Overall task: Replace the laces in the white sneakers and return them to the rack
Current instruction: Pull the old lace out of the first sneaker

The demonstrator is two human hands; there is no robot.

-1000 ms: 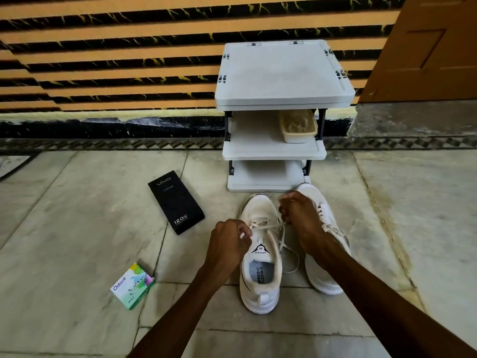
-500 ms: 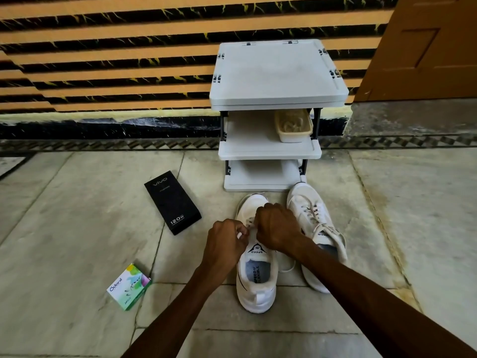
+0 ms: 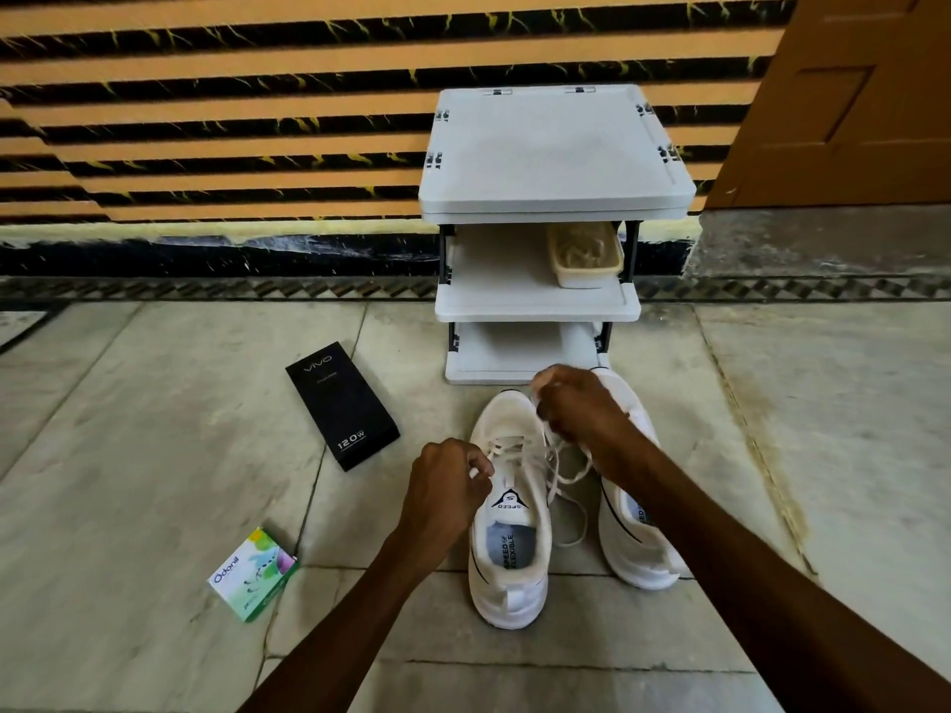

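**Lacing in progress, both sneakers on the floor in front of rack**

- Left hand [image 3: 447,486]: fingers curled, thumb and fingertips pinching a lace [image 3: 507,447] end at the left edge of the left-side sneaker [image 3: 514,537], level with its upper eyelets.
- Right hand [image 3: 576,409]: fingers curled tight around another lace strand, raised over the toe area between the two shoes. Strands run from it down to the eyelets.
- Slack lace loops onto the floor [image 3: 128,455] in the gap between the pair.
- Left-side sneaker: toe towards the rack [image 3: 553,146], tongue up, "SPEED" print visible, a few lace bars across the eyelets.
- Right-side sneaker [image 3: 628,553]: just beside it, parallel, partly hidden under the right forearm. Can't tell its lacing.
- Rack: white, three tiers, against the striped wall. Neither sneaker is on it; toes near the bottom shelf.
- Middle shelf, right side: beige tray [image 3: 586,254], contents unclear.
- Floor, left of the shoes: black "vivo" box [image 3: 342,403], well apart; green-white "Odonil" box [image 3: 253,573] nearer the camera.
- Brown door [image 3: 849,95] top right.
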